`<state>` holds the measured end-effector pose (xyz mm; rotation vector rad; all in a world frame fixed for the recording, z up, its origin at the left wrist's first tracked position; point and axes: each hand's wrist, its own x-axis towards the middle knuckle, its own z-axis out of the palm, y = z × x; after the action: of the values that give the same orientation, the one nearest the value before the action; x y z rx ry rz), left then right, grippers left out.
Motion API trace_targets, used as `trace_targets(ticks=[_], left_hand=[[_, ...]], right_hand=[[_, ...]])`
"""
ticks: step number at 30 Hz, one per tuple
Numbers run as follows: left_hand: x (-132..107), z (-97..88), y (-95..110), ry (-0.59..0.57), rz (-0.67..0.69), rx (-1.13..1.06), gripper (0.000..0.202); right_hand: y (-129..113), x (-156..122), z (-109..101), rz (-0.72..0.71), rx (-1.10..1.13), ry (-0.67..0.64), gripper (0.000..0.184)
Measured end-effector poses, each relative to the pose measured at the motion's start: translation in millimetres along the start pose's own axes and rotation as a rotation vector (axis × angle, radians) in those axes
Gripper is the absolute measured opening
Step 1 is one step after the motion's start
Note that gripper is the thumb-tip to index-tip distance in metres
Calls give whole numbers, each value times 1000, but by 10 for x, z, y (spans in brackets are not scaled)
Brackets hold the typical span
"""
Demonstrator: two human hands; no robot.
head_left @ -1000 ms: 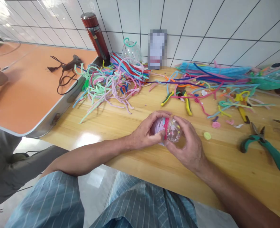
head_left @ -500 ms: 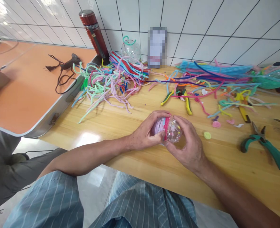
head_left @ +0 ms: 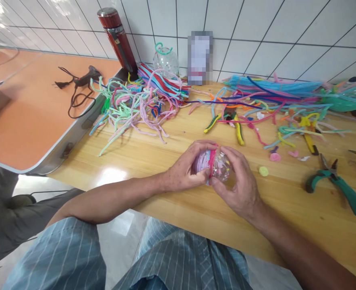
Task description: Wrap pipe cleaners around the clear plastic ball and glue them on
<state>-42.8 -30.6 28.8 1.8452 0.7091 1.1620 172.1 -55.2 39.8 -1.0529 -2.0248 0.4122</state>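
A small clear plastic ball-shaped container (head_left: 222, 167) is held just above the wooden table in front of me. Lilac, light blue and pink pipe cleaners wrap its left half, and small coloured bits show through the clear right half. My left hand (head_left: 190, 167) is closed round the wrapped side, its thumb pressing near the pink band. My right hand (head_left: 240, 181) curls round the clear side, with fingertips at the top by the band and the thumb at the lower edge. The underside of the container is hidden.
Pipe cleaners (head_left: 135, 104) lie heaped at the back left, by a red thermos (head_left: 117, 38). Yellow-handled pliers (head_left: 239, 131) and green-handled pliers (head_left: 348, 197) lie on the table (head_left: 172, 217). A phone (head_left: 199, 58) leans on the tiled wall. Another person's leg shows at left.
Both hands keep their hold on the container, which has barely turned. The right thumb has shifted very slightly along the pink band.
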Motion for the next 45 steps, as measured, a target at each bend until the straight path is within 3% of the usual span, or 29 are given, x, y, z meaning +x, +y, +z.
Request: trace_targets(ticks=[29,36,45], left_hand=[[8,17,-6,3,77,50,54],[-19,11,14,-6,22,99,67],[-26,23,-24,13,218,244,81]], right_hand=[[38,-17,22,-57,16,33,74],[38,-28,18,-59,7,26,74],[103,-4,-55,-128,-9,-59,85]])
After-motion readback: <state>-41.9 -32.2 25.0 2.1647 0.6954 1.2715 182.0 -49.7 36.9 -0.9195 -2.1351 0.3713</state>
